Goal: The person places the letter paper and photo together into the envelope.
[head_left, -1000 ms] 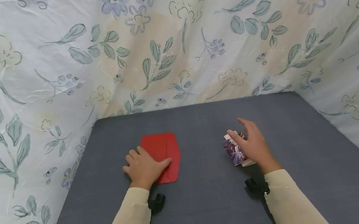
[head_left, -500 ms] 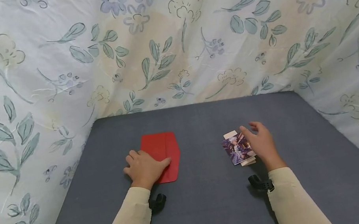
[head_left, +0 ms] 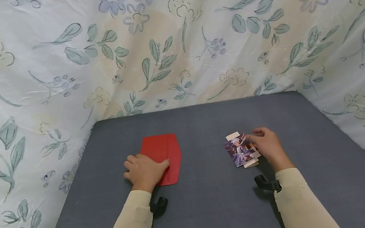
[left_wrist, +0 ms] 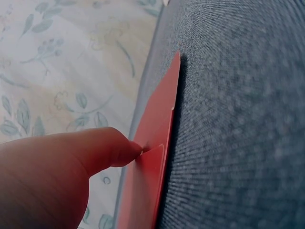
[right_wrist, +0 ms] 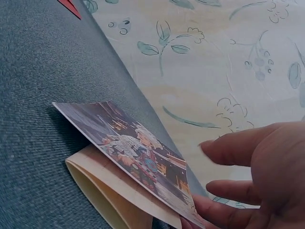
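Note:
A red envelope lies on the left part of the table. My left hand rests over its left side, and in the left wrist view the thumb presses near a flap edge. How the other fingers lie against the envelope is partly hidden. To the right, a glossy picture card with a cartoon figure lies on a folded cream paper, which sticks out at both ends. My right hand is at the card's right edge. Its lower fingers touch that edge, while the upper digit stays off the card.
A dark grey cloth-covered table lies under both hands. Behind it and along its sides hangs a floral curtain. Each wrist carries a black band with a small camera mount.
The right hand has drawn back to the right from above the card, uncovering the picture, and its fingers have drawn together at the card's right edge. The left hand stays on the envelope.

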Tool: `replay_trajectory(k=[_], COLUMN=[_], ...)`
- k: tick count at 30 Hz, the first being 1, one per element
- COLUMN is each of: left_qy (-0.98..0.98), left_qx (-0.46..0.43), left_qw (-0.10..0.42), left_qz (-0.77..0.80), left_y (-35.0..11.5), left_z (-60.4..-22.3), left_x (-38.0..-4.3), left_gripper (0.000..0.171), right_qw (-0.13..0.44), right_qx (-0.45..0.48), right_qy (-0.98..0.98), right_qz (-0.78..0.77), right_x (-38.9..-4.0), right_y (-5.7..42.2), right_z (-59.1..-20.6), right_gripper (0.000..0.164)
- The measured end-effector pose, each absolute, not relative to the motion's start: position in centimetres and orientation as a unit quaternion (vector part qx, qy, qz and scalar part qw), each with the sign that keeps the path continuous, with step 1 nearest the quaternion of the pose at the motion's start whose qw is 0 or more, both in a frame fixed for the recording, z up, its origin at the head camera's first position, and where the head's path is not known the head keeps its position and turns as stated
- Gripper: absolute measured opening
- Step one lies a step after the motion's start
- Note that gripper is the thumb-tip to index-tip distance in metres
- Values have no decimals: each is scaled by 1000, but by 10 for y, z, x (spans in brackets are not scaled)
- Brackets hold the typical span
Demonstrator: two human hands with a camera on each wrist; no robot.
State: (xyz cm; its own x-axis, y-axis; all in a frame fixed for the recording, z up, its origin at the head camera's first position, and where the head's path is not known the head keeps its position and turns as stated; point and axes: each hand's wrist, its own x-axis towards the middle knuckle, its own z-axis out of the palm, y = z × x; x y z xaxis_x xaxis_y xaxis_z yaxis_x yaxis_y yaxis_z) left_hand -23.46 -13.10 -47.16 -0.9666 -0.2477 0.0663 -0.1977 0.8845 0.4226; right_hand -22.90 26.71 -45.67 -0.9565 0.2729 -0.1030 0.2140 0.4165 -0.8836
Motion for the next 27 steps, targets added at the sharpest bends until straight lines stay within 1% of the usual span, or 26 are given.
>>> replay_trajectory(k=[5,12,22,27], left_qy=[-966,-964,-962,-962], left_qx=[126,135,136,137], left_qw=[53,45,65,59], left_qz=[-218,-223,-229,-228], left_y=[-133,-134,-133,-134], left_z=[-473,-474,-475,-475], left_x=[-235,-237,-238,-239], left_gripper=[89,95,89,90], right_qw=[17,9,13,6], right_qx=[-146,-124,-119,-130], right_qy=[-850,-860,-864,-851], right_qz=[505,495,490,509], right_x=[-231,-231,-230,-229], right_y=[267,268,270,271], right_z=[-458,-460,-459,-458], right_gripper=[59,50,42,36])
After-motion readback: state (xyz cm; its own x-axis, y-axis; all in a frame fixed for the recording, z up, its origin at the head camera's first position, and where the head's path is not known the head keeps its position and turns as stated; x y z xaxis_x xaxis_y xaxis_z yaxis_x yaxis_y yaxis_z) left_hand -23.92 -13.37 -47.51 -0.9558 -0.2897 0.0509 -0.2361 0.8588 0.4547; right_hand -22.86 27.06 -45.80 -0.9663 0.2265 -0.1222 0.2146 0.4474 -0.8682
